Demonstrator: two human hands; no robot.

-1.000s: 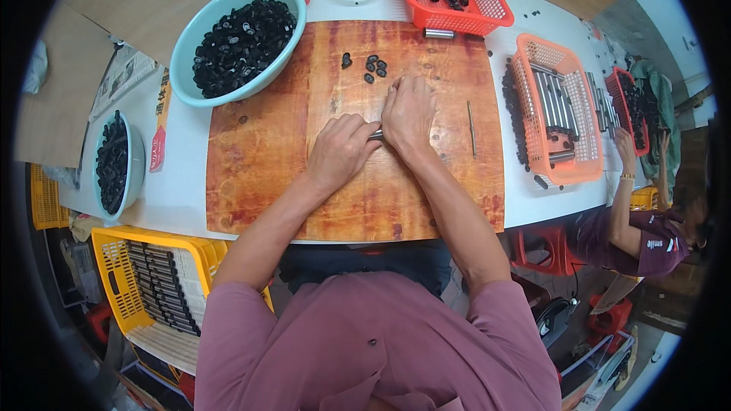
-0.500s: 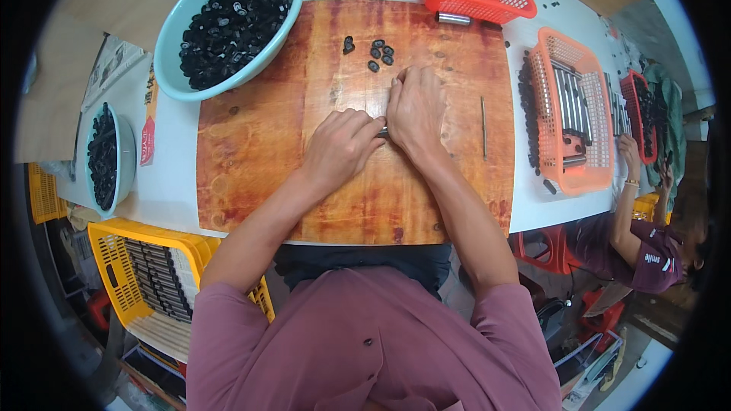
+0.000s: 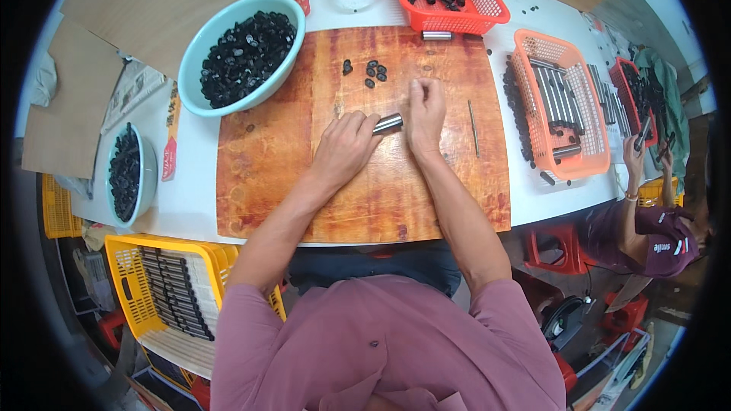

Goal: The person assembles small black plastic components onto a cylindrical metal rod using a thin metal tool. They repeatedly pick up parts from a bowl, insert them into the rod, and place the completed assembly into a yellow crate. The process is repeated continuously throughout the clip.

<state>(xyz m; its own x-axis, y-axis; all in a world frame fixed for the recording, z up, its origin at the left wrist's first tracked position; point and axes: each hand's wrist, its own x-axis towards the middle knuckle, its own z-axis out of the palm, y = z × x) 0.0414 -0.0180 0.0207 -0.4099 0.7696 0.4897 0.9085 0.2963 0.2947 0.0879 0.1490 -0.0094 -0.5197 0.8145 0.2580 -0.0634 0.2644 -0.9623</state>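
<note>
My left hand (image 3: 343, 143) is wrapped round a short shiny metal tube (image 3: 388, 123), whose right end sticks out past the thumb over the wooden board (image 3: 304, 205). Just right of that end, apart from it, my right hand (image 3: 426, 116) is closed with its fingers curled in. Whatever it may hold is hidden. Beyond my hands lie several small black oval parts (image 3: 371, 72) in a loose group. A thin metal rod (image 3: 474, 128) lies on the board to the right of my right hand.
Left stand two light-blue bowls (image 3: 190, 80) of black parts; below them, a yellow crate (image 3: 122, 274) of dark tubes. A red basket (image 3: 487, 15) is at the back, an orange basket (image 3: 598, 137) of metal tubes at the right. A co-worker (image 3: 647, 236) handles tubes at far right.
My right hand has come away from my left and curled up, leaving the metal tube's end showing in my left hand. The whole view has shifted slightly.
</note>
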